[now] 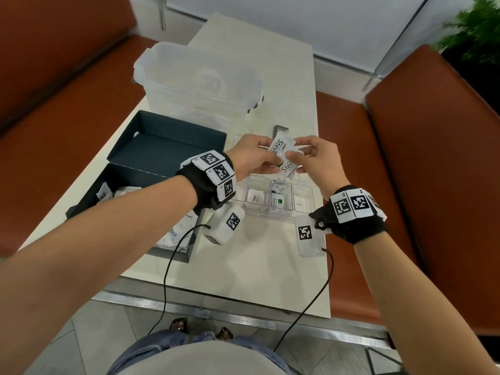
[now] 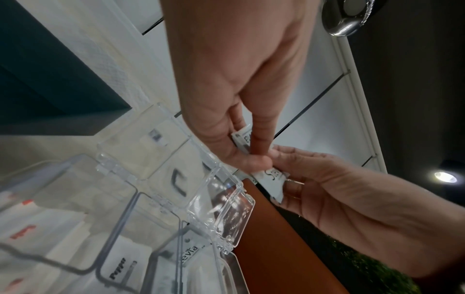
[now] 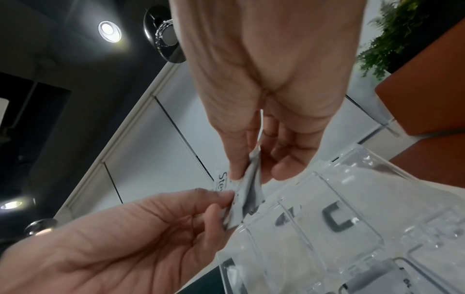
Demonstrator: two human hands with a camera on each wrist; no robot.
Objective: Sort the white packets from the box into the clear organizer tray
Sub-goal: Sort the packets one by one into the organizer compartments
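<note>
Both hands over the tray (image 1: 305, 216), above its far cells. Left hand (image 1: 249, 158) and right hand (image 1: 316, 161) each pinch the packets (image 1: 281, 155); two Stevia packets overlap, fingers curled on their edges.

Risk: the pair sticks together, so both drop into one cell, or one slips onto the table (image 1: 243, 266).

Long axis runs near-to-far, slightly tilted; print reads along it.

White packets (image 1: 281, 152) carry black lettering and a small green mark. The box (image 1: 162, 147) is dark teal-blue. The organizer tray (image 1: 305, 209) is clear. The bench (image 1: 257, 50) is off-white. Black wristbands (image 1: 205, 182) bear white tiles with black square-code patterns. The seats (image 1: 433, 158) are rust-orange.
</note>
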